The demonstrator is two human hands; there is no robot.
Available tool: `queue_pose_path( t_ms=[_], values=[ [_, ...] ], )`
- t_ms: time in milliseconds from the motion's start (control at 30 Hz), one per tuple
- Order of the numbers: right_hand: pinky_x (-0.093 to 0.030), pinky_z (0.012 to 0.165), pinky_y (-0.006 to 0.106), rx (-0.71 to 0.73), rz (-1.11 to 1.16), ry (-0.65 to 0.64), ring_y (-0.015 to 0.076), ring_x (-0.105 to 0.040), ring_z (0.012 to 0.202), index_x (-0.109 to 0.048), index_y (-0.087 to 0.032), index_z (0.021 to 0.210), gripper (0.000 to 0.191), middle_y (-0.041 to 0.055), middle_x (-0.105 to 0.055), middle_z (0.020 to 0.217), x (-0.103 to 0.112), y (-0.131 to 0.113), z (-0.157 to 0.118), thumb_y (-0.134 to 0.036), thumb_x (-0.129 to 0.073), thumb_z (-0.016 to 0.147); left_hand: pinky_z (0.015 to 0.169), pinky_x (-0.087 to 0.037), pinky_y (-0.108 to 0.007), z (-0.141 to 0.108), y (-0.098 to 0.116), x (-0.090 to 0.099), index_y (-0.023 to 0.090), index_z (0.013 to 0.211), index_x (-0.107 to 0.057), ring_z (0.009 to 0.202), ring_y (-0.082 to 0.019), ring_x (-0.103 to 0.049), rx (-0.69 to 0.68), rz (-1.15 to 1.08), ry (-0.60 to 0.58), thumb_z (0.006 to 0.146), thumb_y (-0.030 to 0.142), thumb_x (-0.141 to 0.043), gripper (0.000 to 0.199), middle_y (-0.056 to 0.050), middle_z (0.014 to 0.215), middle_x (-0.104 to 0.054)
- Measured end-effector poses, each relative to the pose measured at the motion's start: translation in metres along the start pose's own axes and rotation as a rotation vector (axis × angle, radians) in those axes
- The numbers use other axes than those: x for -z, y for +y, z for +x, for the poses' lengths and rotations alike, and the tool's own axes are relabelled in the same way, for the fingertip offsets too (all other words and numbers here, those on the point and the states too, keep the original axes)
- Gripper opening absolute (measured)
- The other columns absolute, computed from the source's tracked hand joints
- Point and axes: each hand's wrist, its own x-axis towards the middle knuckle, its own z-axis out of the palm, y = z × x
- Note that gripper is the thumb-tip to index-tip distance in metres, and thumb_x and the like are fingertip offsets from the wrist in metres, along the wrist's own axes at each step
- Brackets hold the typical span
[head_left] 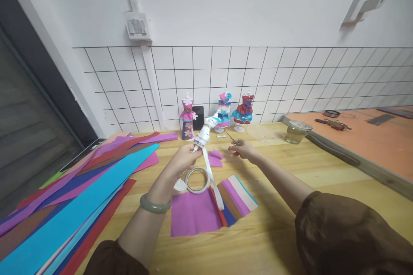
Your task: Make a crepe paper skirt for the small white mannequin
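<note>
Toward the surface's (280, 150) back edge, a white dress form (204, 133) slants up and rightward from the left hand (185, 157), which grips its lower end; the right hand (244, 151), apart rightward, meets scissors (232, 139), grip indeterminable.

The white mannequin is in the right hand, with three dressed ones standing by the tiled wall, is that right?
Not quite: the head view shows the white mannequin in the left hand; the three dressed ones do stand by the tiled wall.
</note>
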Motion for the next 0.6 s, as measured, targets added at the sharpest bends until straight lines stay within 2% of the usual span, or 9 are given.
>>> queue_pose_path(
  t_ms=[100, 200, 300, 433, 500, 600],
  values=[
    [-0.017, 0.032, 0.016, 0.034, 0.002, 0.020, 0.0031, -0.040, 0.035, -0.047, -0.016, 0.077, 0.028, -0.0008, -0.055, 0.060, -0.002, -0.002, -0.010, -0.039, -0.064, 0.073, 0.041, -0.011, -0.018, 0.000, -0.001, 0.001, 0.018, 0.069, -0.039, 0.045, -0.004, -0.015, 0.003, -0.049, -0.056, 0.069, 0.033, -0.059, 0.025, 0.008, 0.055, -0.020],
    [-0.015, 0.033, 0.017, 0.082, 0.013, -0.022, 0.0019, -0.027, 0.035, -0.050, -0.016, 0.079, 0.038, -0.0063, -0.042, 0.054, 0.000, -0.008, -0.031, -0.053, -0.054, 0.076, 0.041, -0.008, -0.019, -0.001, -0.001, 0.001, 0.019, 0.067, -0.037, 0.045, -0.004, -0.013, 0.021, -0.101, -0.119, 0.067, 0.034, -0.063, 0.030, 0.009, 0.055, -0.019],
    [-0.014, 0.035, 0.018, 0.147, -0.033, -0.175, 0.0031, -0.024, 0.038, -0.055, -0.014, 0.086, 0.047, -0.0071, -0.033, 0.053, 0.006, -0.019, -0.057, -0.060, -0.047, 0.077, 0.041, -0.007, -0.020, -0.003, 0.001, 0.000, 0.019, 0.067, -0.037, 0.046, -0.004, -0.011, 0.040, -0.111, -0.186, 0.065, 0.034, -0.066, 0.033, 0.009, 0.054, -0.019],
    [-0.016, 0.039, 0.020, 0.253, -0.154, -0.388, 0.0059, -0.022, 0.044, -0.059, -0.014, 0.087, 0.050, -0.0067, -0.027, 0.054, 0.017, -0.038, -0.083, -0.059, -0.039, 0.082, 0.041, -0.006, -0.020, -0.005, 0.002, -0.002, 0.018, 0.066, -0.040, 0.045, -0.004, -0.010, 0.051, -0.097, -0.242, 0.064, 0.036, -0.067, 0.032, 0.009, 0.053, -0.019],
    [-0.018, 0.040, 0.021, 0.280, -0.224, -0.433, 0.0065, -0.022, 0.046, -0.061, -0.014, 0.086, 0.050, -0.0062, -0.027, 0.054, 0.020, -0.049, -0.089, -0.059, -0.039, 0.082, 0.041, -0.006, -0.021, -0.006, 0.002, -0.003, 0.018, 0.062, -0.039, 0.045, -0.003, -0.010, 0.062, -0.078, -0.245, 0.063, 0.037, -0.068, 0.035, 0.010, 0.051, -0.018],
    [-0.020, 0.042, 0.021, 0.301, -0.337, -0.427, 0.0065, -0.024, 0.046, -0.063, -0.014, 0.085, 0.052, -0.0052, -0.031, 0.055, 0.021, -0.064, -0.092, -0.061, -0.041, 0.080, 0.041, -0.006, -0.021, -0.007, 0.002, -0.006, 0.018, 0.058, -0.038, 0.043, -0.003, -0.012, 0.087, -0.037, -0.224, 0.060, 0.038, -0.069, 0.037, 0.010, 0.048, -0.020]
  ],
)
